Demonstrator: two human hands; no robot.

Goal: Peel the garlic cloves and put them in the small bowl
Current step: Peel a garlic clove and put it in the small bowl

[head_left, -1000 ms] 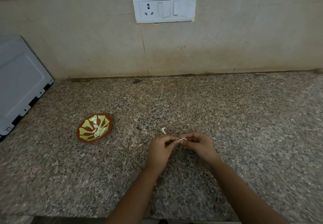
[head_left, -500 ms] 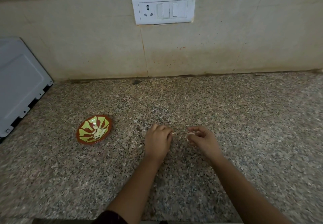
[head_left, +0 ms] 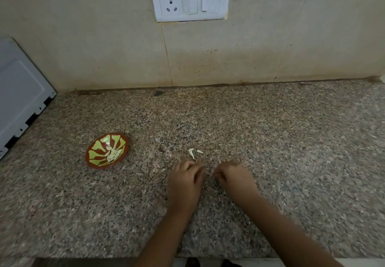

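A small brown bowl with yellow-green stripes stands on the granite counter at the left and holds several peeled garlic cloves. Two white scraps of garlic skin lie on the counter just beyond my fingers. My left hand rests palm down with its fingers loosely curled, and nothing shows in it. A small gap separates it from my right hand, whose fingers curl inward around a garlic clove. The clove itself is hidden by the fingers.
A white appliance panel leans at the far left of the speckled granite counter. A switch and socket plate is on the tiled wall behind. The counter's front edge runs along the bottom of the view.
My hands pulled apart from each other. My left hand, which pinched a strip of skin, no longer shows it, and a second scrap now lies on the counter beside the first.
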